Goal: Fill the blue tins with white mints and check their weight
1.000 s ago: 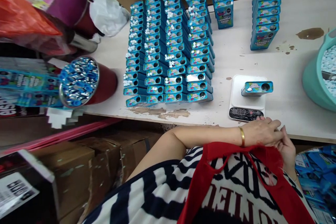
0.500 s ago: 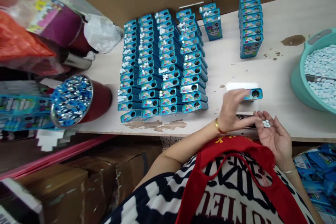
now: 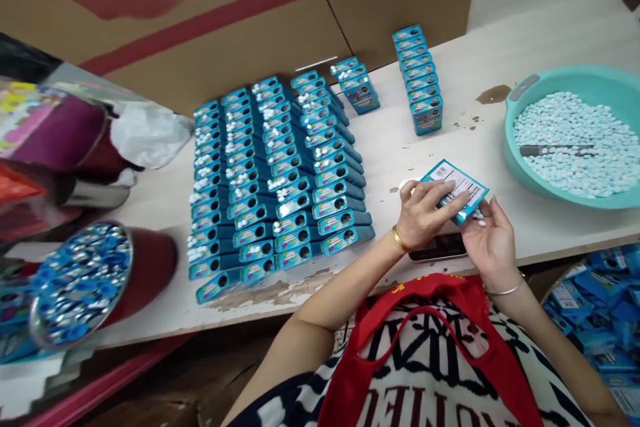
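At the near right of the tabletop (image 3: 500,53), over the scale (image 3: 437,248), a blue tin (image 3: 464,183) is held tipped in the fingers of the left hand (image 3: 423,217), and the right hand (image 3: 493,240) is held open, palm up, beside it. Small white candies (image 3: 479,215) are seen on that palm, so candies seem to be moved between tin and hand; a steady tilt seems to be needed next.

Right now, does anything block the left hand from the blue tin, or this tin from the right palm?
Nothing visible does: the left hand holds the blue candy tin, tilted at the right hand, where white candies show.
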Tool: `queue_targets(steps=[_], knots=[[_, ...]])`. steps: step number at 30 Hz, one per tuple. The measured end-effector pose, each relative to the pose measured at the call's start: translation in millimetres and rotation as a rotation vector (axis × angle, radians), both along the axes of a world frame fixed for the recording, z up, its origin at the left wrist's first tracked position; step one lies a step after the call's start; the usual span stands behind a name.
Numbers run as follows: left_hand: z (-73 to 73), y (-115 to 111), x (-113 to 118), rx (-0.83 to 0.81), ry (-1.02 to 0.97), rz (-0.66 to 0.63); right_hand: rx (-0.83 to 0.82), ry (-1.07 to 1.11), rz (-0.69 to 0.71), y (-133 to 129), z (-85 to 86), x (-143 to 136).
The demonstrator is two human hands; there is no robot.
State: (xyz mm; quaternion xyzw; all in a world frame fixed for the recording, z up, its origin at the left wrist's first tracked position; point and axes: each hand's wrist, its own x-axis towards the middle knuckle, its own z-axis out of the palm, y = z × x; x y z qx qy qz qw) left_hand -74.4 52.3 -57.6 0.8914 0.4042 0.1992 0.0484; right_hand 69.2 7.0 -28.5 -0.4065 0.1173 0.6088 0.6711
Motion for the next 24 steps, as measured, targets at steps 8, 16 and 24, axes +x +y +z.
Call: queue_targets(steps=[8,16,24], knots=[[-15.2,0,-13,0.121,0.022,0.043,0.032,0.120,0.039,9,2.8,-2],[-14.9,-7,-15,0.062,-0.054,0.163,0.029,0.049,0.070,4,-1.5,-3],[-22.0,-7,-19,-0.289,-0.428,0.180,-0.010,0.010,0.146,-16,-6.1,13]])
